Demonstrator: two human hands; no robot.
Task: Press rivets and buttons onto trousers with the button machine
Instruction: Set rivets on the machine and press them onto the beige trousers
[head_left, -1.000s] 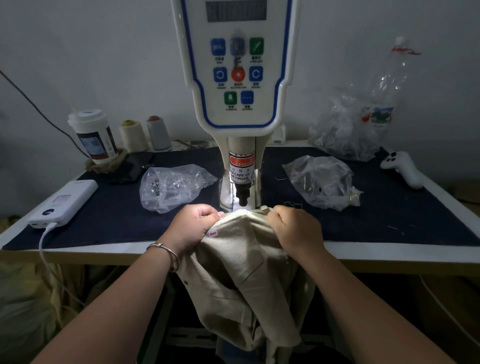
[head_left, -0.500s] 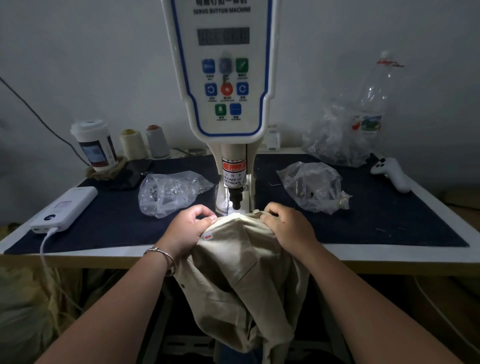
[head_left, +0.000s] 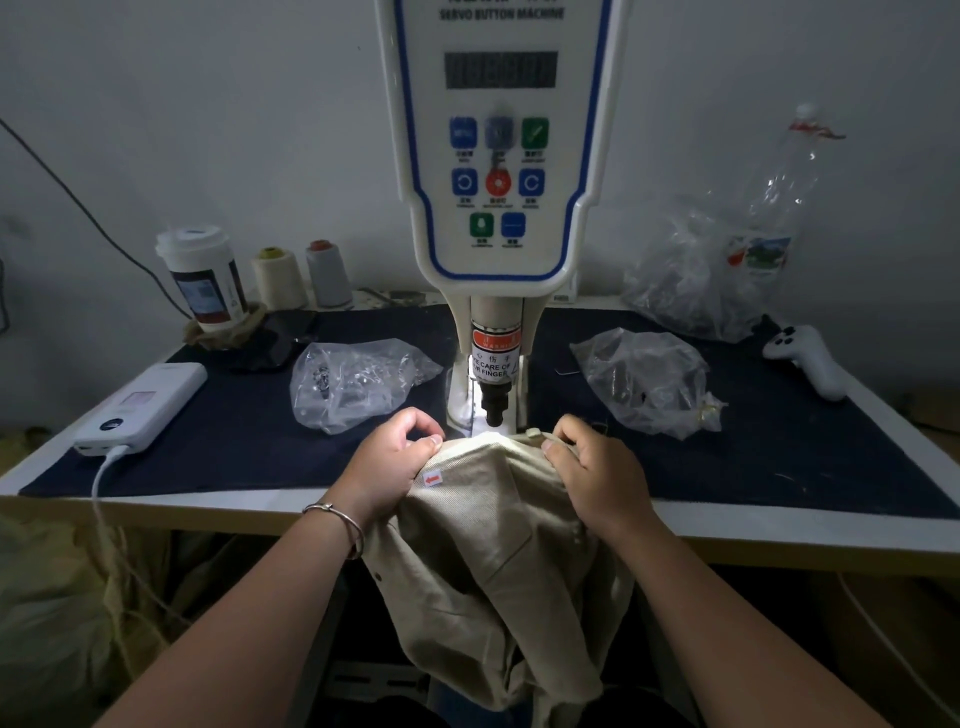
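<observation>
Trousers (head_left: 498, 545) in beige cloth hang off the front edge of the surface (head_left: 727, 525), with their top edge lifted to just below the black punch (head_left: 493, 408) of the button machine (head_left: 498, 156). The lit strip of cloth lies right under the punch; whether it already rests on the lower die cannot be seen. The left hand (head_left: 389, 467) pinches the edge beside a small white tag with a red arrow (head_left: 432, 478), its fingers (head_left: 431, 431) curled onto the cloth. The right hand (head_left: 592, 473) grips the edge on the other side, thumb and fingers closed over it near a small loop of fabric (head_left: 532, 432).

The step in hand looks like placing the spot for a rivet or button. Doing it well likely means keeping the cloth taut and flat between the two hands, one layer only, with the mark centred under the punch. Both sets of fingertips sit near the punch, so they are better slid outward along the edge before the press fires, as the warning label (head_left: 493, 358) says.

Two clear plastic bags (head_left: 358, 382) (head_left: 644, 384) lie either side of the machine; what they hold is unclear. A white power bank (head_left: 145, 405) sits far left.
</observation>
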